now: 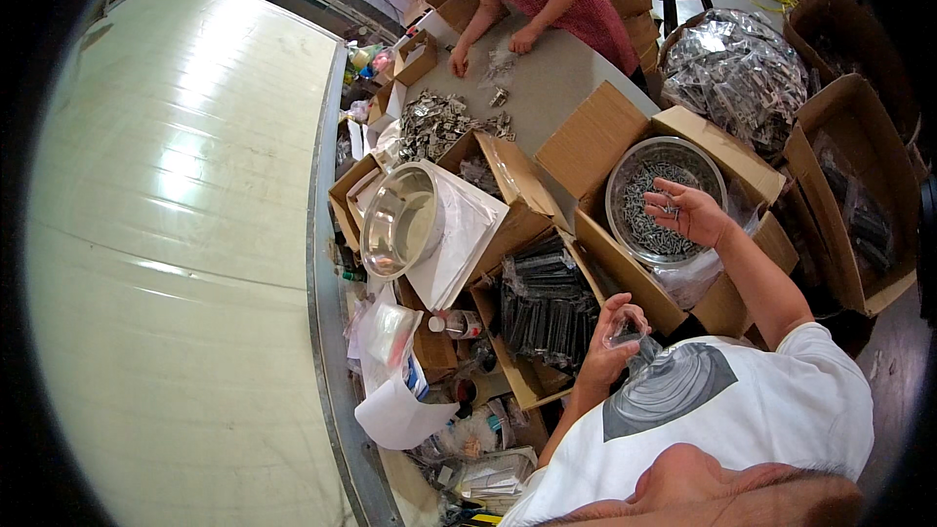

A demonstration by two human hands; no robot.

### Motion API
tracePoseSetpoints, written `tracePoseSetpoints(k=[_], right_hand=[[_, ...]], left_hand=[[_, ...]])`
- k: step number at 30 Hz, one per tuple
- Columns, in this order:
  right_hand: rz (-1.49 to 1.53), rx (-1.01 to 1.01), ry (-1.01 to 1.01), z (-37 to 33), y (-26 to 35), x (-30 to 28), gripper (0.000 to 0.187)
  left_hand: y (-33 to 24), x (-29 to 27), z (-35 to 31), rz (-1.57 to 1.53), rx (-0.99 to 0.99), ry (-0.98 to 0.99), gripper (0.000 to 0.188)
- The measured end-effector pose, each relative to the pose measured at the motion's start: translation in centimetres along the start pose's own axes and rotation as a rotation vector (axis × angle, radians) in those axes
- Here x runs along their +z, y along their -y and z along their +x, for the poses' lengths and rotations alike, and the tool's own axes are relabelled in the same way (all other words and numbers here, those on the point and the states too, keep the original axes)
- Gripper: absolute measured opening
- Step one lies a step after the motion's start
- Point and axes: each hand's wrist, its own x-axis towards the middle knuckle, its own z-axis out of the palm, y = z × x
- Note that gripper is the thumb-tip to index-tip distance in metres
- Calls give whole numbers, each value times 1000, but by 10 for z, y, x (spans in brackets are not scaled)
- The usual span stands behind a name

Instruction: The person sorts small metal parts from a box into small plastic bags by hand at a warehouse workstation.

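My right hand (pixel 691 215) is over a round metal bowl (pixel 717 164), its fingers stretched out and apart. Many small grey screws (pixel 639 205) fill the bottom of this bowl, which stands in an open cardboard box (pixel 630 278). Whether a few screws lie on the fingers is too small to tell. Close to my body, my left hand (pixel 607 346) is closed around a small clear plastic bag (pixel 625 330), whose mouth stands apart. Beside that hand is a carton of black strips in plastic wrap (pixel 545 307).
A tilted, shiny metal bowl (pixel 427 220) rests on white sheets to the left. Beyond lies a heap of small metal parts (pixel 434 125) on a grey table (pixel 561 63), where another person in a red apron works. Bulging clear bags (pixel 732 68) and cartons (pixel 849 185) stand at right.
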Motion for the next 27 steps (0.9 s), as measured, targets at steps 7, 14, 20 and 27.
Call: tracePoseSetpoints(k=[7, 14, 20, 27], right_hand=[[-188, -14, -47, -4, -3, 7, 50], [-161, 25, -106, -1, -2, 4, 44], [-80, -4, -142, -1, -2, 3, 45], [-78, -4, -206, 0, -3, 3, 48]], left_hand=[[-3, 3, 0, -23, -17, -17, 76], [-3, 3, -3, -41, -9, -6, 75], [-3, 3, -4, -13, 0, -13, 75], [-8, 7, -3, 19, 7, -6, 75]])
